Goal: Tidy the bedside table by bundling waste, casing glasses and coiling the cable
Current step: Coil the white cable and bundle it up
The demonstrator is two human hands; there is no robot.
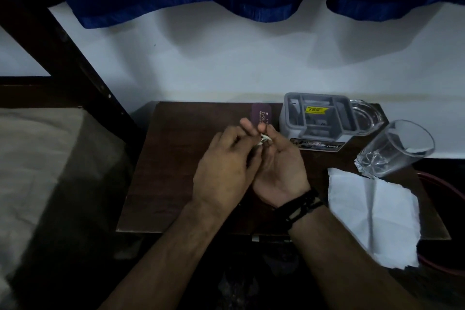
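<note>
Both my hands meet over the middle of the dark wooden bedside table [163, 171]. My left hand [224, 168] and my right hand [279, 166] together pinch a small white thing [263, 139] between their fingertips; it looks like a bit of white cable, mostly hidden by the fingers. A purple glasses case [261, 112] lies shut at the back of the table, just behind my fingers. A white tissue [372, 214] lies flat on the table's right side.
A grey plastic organiser box [317, 118] with a yellow sticker stands at the back right, a glass dish [364, 118] beside it. A clear drinking glass [397, 148] stands near the right edge. A bed with a dark frame lies to the left.
</note>
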